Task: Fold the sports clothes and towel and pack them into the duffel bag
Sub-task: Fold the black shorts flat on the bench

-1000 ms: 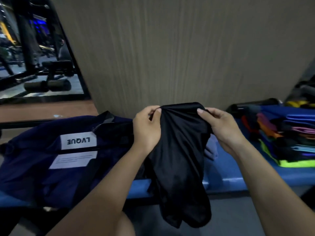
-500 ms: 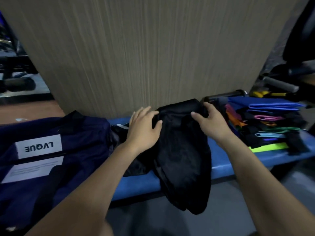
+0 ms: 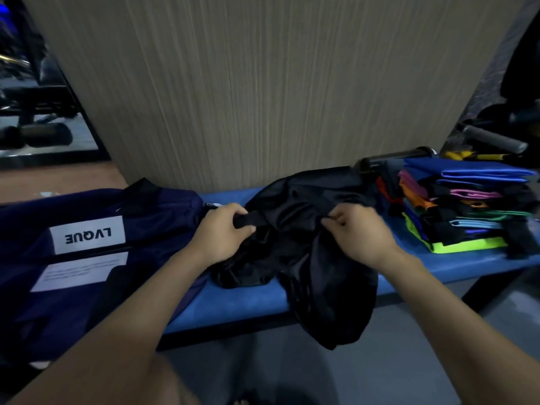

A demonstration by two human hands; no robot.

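Note:
A black sports garment (image 3: 304, 247) lies crumpled on the blue bench (image 3: 233, 299), one part hanging over the front edge. My left hand (image 3: 222, 232) grips a band of its fabric at the left. My right hand (image 3: 359, 232) pinches the cloth at the right, fingers curled. The navy duffel bag (image 3: 87, 258) with a white LVQUE label lies on the bench at the left, touching the garment's side. A stack of folded, many-coloured sports clothes (image 3: 464, 209) sits on the bench at the right.
A wood-grain wall panel (image 3: 263, 83) rises directly behind the bench. A black roller (image 3: 391, 159) lies behind the stack, with grey and yellow gym bars (image 3: 491, 141) further right. Gym equipment (image 3: 38, 133) stands at the far left. Grey floor lies in front of the bench.
The garment was held up in the air a second ago; it has come down onto the bench. Both hands have lowered and now clutch its fabric nearer the middle.

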